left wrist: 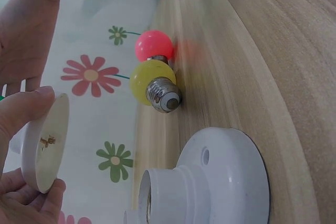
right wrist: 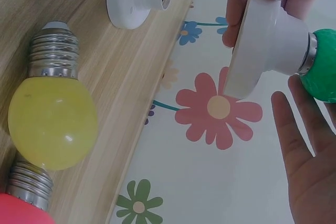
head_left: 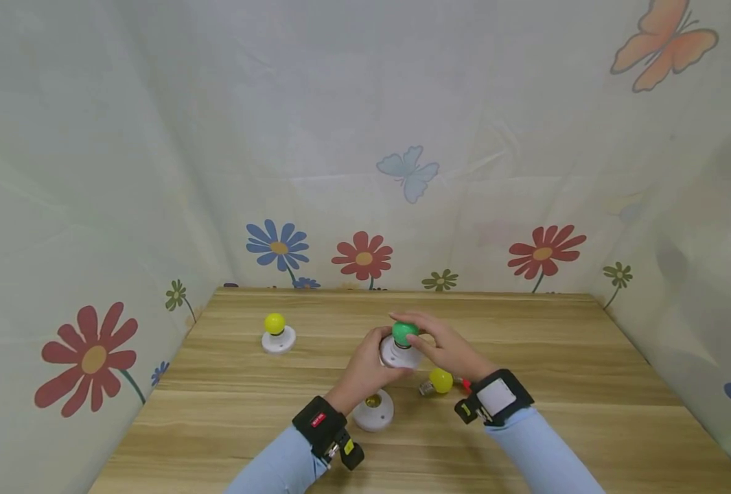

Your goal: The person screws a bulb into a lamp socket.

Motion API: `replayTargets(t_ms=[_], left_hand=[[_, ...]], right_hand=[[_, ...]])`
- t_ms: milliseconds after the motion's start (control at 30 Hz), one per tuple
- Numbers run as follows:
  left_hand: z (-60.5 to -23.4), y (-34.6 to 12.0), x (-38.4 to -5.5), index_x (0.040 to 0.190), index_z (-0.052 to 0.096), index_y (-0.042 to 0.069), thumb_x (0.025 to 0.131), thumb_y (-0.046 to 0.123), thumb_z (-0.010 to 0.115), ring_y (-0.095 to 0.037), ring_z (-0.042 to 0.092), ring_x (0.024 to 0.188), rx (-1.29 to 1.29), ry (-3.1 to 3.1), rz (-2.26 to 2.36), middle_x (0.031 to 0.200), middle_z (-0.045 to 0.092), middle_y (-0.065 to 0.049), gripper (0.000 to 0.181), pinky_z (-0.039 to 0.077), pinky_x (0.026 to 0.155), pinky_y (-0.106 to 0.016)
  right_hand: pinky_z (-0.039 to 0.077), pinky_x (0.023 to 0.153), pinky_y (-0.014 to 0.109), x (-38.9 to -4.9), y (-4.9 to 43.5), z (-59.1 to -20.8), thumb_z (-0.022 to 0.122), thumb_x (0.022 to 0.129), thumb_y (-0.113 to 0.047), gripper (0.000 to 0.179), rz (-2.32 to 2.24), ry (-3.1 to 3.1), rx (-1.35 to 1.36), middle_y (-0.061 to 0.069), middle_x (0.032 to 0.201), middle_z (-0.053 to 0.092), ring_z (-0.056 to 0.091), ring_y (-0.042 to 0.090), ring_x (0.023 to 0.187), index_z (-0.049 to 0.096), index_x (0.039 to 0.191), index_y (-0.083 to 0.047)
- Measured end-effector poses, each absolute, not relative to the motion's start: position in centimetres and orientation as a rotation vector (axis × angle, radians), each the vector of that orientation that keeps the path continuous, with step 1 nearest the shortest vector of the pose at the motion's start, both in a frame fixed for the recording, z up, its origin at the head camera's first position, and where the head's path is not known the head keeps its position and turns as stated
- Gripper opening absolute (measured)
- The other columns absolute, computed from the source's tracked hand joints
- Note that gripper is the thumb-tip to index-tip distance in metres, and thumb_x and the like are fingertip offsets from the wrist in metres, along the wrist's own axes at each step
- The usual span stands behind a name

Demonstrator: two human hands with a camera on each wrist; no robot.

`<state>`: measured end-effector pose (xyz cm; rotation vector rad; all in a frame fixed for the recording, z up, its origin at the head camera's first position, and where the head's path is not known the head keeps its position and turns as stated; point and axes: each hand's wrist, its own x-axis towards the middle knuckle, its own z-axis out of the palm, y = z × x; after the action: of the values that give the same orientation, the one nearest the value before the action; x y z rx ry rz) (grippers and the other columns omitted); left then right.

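Note:
Above the table my left hand (head_left: 365, 370) grips a white round lamp socket (head_left: 396, 357) by its base. A green light bulb (head_left: 405, 332) sits in the mouth of that socket, its metal collar partly showing in the right wrist view. The fingers and thumb of my right hand (head_left: 454, 351) hold the green bulb from the right. The underside of the held base, with small brass contacts, shows in the left wrist view. Below my hands, another white socket (head_left: 374, 416) stands on the table with no bulb in it.
A yellow bulb (right wrist: 52, 121) lies on its side on the wooden table (head_left: 563, 384), close to a red bulb (left wrist: 154, 45). Farther back on the left, a second yellow bulb (head_left: 274, 323) stands in a white socket (head_left: 281, 342). A flower-printed curtain (head_left: 316, 137) surrounds the table.

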<state>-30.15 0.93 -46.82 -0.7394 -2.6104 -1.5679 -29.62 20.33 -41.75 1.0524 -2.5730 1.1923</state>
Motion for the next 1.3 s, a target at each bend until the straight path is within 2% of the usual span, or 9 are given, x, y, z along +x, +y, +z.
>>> replayTargets(t_ms=[200,500,667,867,1033,1167,1300], left_hand=[[-46.90,0.97,-30.16,0.139,0.041,0.011,0.077,0.031,0.082,-0.022,0.054,0.118,-0.735,-2.613,-1.564,0.133,0.052,-0.006,0.077,0.047,0.102,-0.043],[-46.84,0.96,-30.09,0.139,0.041,0.013,0.077,0.031,0.082,-0.021,0.054,0.118,-0.734,-2.620,-1.572,0.132,0.052,-0.004,0.076,0.047,0.101,-0.042],[-46.80,0.92,-30.04,0.140,0.040,0.013,0.077,0.030,0.082,-0.021,0.054,0.118,-0.732,-2.618,-1.582,0.133,0.052,-0.004,0.077,0.047,0.102,-0.042],[-46.89,0.91,-30.11,0.141,0.039,0.011,0.078,0.029,0.082,-0.022,0.053,0.120,-0.724,-2.619,-1.566,0.134,0.051,-0.006,0.078,0.046,0.103,-0.043],[-46.89,0.93,-30.16,0.140,0.039,0.010,0.078,0.029,0.082,-0.023,0.053,0.120,-0.718,-2.627,-1.558,0.134,0.051,-0.008,0.078,0.046,0.103,-0.043],[-46.91,0.93,-30.16,0.140,0.039,0.010,0.078,0.028,0.082,-0.023,0.054,0.119,-0.715,-2.630,-1.557,0.134,0.051,-0.007,0.078,0.046,0.103,-0.043],[-46.92,0.93,-30.08,0.140,0.040,0.012,0.078,0.030,0.081,-0.022,0.054,0.119,-0.729,-2.623,-1.569,0.134,0.051,-0.006,0.077,0.047,0.102,-0.042]], right_hand=[[0.048,0.099,0.048,-29.76,20.19,-41.68,0.055,0.099,-0.022,0.040,1.190,-2.566,1.023,0.005,0.138,0.053,0.053,0.023,0.122,0.050,0.139,-0.021],[0.054,0.090,0.043,-29.95,19.94,-41.92,0.067,0.090,-0.023,0.041,1.119,-2.517,0.947,0.002,0.118,0.056,0.057,0.018,0.107,0.057,0.129,-0.014],[0.053,0.092,0.043,-29.98,20.00,-42.06,0.065,0.092,-0.025,0.046,1.102,-2.514,0.966,0.002,0.126,0.055,0.056,0.020,0.112,0.052,0.136,-0.017],[0.044,0.101,0.055,-29.77,20.27,-42.04,0.057,0.098,-0.021,0.052,1.145,-2.550,1.041,0.007,0.149,0.044,0.048,0.030,0.131,0.041,0.147,-0.023],[0.040,0.103,0.060,-29.65,20.27,-41.87,0.054,0.099,-0.021,0.049,1.178,-2.577,1.046,0.008,0.149,0.044,0.045,0.033,0.133,0.042,0.147,-0.020],[0.045,0.101,0.055,-29.70,20.26,-41.83,0.055,0.099,-0.022,0.046,1.176,-2.580,1.032,0.006,0.145,0.049,0.050,0.029,0.128,0.046,0.143,-0.019],[0.051,0.094,0.042,-29.98,20.12,-42.00,0.062,0.094,-0.029,0.043,1.125,-2.602,0.960,0.000,0.129,0.056,0.056,0.017,0.112,0.053,0.135,-0.020]])
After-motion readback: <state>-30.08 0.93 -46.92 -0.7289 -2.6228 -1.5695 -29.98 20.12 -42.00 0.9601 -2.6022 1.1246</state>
